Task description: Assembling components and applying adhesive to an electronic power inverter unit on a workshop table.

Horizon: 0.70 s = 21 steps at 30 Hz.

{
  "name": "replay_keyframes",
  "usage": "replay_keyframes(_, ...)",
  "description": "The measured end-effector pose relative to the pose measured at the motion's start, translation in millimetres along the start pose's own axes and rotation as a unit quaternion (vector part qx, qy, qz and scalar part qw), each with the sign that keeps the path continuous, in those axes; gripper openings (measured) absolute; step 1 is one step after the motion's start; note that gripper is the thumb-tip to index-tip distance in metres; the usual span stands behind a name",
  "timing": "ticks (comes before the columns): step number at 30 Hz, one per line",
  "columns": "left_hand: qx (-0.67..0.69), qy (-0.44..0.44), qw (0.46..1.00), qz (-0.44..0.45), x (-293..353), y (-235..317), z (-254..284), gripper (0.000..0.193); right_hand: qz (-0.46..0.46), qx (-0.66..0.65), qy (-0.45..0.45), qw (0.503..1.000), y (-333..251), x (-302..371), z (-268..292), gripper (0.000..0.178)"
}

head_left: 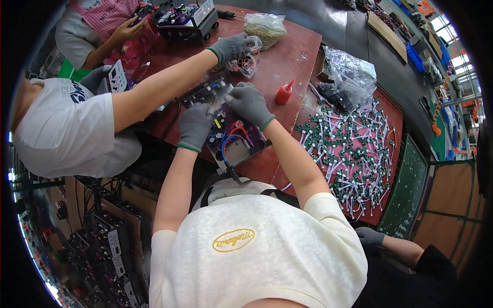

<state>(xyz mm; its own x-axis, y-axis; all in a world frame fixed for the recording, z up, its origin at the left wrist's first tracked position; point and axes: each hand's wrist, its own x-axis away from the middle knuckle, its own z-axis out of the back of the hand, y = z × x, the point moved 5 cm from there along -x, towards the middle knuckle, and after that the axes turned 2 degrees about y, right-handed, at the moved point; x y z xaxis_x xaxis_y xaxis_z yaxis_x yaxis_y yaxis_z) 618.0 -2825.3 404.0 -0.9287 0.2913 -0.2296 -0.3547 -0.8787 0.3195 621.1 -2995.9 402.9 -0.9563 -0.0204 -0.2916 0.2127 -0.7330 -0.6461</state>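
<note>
In front of me on the red table lies an opened electronic unit point(238, 152) with a purple circuit board, a bare metal plate and red and blue wires. My left hand point(195, 124), in a grey glove, is at its left side, with fingers bent together at the board. My right hand point(250, 104), gloved alike, reaches over its far right part with fingers closed and pointing left. What either hand pinches is hidden or too small to make out. A black cable point(233, 174) hangs from the unit's near end.
Right of my hands stands a red squeeze bottle point(283, 93). Many small green boards with white leads point(354, 154) cover the table further right, below a clear plastic bag point(349, 77). A co-worker's gloved hand point(232, 49) touches a small bag beyond the unit, near a bag of small parts point(264, 31).
</note>
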Motion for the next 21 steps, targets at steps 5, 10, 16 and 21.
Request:
replay_keyframes(5, 0.005, 0.003, 1.0, -0.025, -1.8, 2.7, -2.9, 0.021, -0.024, 0.043, 0.004, 0.999, 0.9, 7.8, 3.3, 0.024)
replay_keyframes(10, 0.031, 0.021, 0.993, -0.108, -4.3, 9.7, -1.9, 0.021, -0.023, 0.007, 0.043, 0.999, 10.9, 12.0, 2.5, 0.023)
replay_keyframes(16, 0.108, 0.011, 0.992, -0.068, -7.0, 1.6, -0.9, 0.022, -0.032, 0.001, 0.057, 0.998, 1.6, 11.1, 3.8, 0.02)
replay_keyframes(21, 0.164, 0.001, 0.986, -0.026, -6.5, -8.2, -4.1, 0.022, 0.176, 0.15, 0.088, 0.969, -35.7, 2.7, 14.1, 0.014)
